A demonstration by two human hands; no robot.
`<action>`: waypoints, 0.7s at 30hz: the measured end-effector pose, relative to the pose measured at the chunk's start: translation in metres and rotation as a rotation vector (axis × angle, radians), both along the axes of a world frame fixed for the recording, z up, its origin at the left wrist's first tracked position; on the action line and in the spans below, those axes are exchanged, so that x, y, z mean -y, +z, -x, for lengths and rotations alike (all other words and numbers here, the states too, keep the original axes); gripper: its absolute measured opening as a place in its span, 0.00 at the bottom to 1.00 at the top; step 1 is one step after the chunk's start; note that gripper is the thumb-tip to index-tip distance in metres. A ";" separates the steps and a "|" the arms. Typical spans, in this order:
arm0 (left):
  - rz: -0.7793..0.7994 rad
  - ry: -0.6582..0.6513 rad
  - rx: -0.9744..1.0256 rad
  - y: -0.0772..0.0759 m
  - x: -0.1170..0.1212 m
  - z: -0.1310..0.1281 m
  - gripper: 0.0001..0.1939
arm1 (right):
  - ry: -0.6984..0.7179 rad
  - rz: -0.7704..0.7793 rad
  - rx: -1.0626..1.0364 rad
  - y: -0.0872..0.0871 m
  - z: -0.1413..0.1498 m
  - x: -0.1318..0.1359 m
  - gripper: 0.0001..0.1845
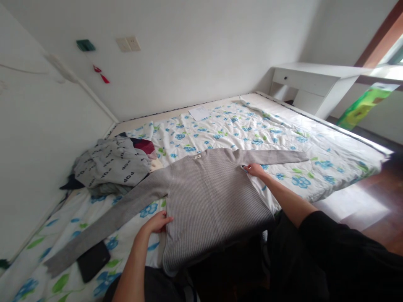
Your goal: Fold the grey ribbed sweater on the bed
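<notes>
Grey sweater [208,193] over the bed's [217,130] near edge looks soft, light; my left hand [159,221] and right hand [254,170] seemingly pinch its best-held sides.

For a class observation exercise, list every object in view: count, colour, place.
Sweater: 1, grey, front centre
Floral sheet: 1, white and blue, under sweater
Bed: 1, pale, under sheet
Clothes pile: 1, mainly grey, left
Flat object: 1, black, lower left
Paper: 1, white, far centre
Wall plates: 2, white, upper left
Box: 1, green, upper left
Tassel: 1, red, below box
Desk: 1, white, far right
Item: 1, green-yellow, right
Window: 1, brown-framed, right
Sleeve: 1, black, lower right
Left hand, right hand: 1 each, bare, pinching sweater's sides
</notes>
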State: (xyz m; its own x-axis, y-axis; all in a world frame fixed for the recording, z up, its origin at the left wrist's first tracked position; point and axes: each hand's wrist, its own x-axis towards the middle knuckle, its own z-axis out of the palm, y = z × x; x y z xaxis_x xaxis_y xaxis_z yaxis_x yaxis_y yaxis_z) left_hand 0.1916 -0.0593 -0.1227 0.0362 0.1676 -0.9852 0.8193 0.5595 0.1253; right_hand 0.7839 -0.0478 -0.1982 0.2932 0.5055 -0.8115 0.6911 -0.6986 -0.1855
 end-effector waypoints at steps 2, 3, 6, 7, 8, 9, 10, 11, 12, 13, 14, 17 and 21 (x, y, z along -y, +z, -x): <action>0.039 0.030 -0.020 -0.002 0.001 0.001 0.18 | 0.160 -0.087 0.114 -0.004 0.009 -0.006 0.17; 0.045 0.036 -0.029 -0.002 0.000 0.002 0.16 | 0.218 -0.125 0.130 -0.006 0.014 -0.008 0.17; -0.084 0.005 -0.070 -0.005 -0.005 0.007 0.13 | 0.381 -0.230 0.079 -0.012 0.028 -0.013 0.19; -0.186 -0.016 -0.097 -0.006 -0.008 0.008 0.13 | 0.423 -0.250 0.063 -0.014 0.031 -0.014 0.20; -0.307 -0.042 -0.126 -0.008 -0.012 0.009 0.13 | 0.453 -0.252 0.055 -0.015 0.034 -0.014 0.21; -0.431 -0.067 -0.150 -0.010 -0.016 0.009 0.15 | 0.472 -0.237 0.051 -0.017 0.035 -0.014 0.21; -0.540 -0.089 -0.162 -0.013 -0.020 0.008 0.17 | 0.484 -0.211 0.049 -0.019 0.036 -0.014 0.20; -0.625 -0.106 -0.161 -0.016 -0.023 0.006 0.19 | 0.491 -0.183 0.046 -0.021 0.036 -0.013 0.20; -0.684 -0.117 -0.144 -0.020 -0.025 0.003 0.20 | 0.489 -0.155 0.048 -0.023 0.035 -0.013 0.19; -0.726 -0.124 -0.113 -0.024 -0.026 -0.001 0.22 | 0.477 -0.131 0.057 -0.025 0.034 -0.012 0.19; -0.754 -0.134 -0.073 -0.029 -0.026 -0.006 0.23 | 0.454 -0.114 0.074 -0.027 0.034 -0.011 0.18; -0.770 -0.203 0.046 -0.042 -0.022 -0.020 0.25 | 0.337 -0.095 0.132 -0.031 0.031 -0.007 0.16; -0.638 -0.363 0.109 -0.054 -0.018 -0.031 0.25 | 0.118 -0.063 0.185 -0.037 0.021 0.000 0.16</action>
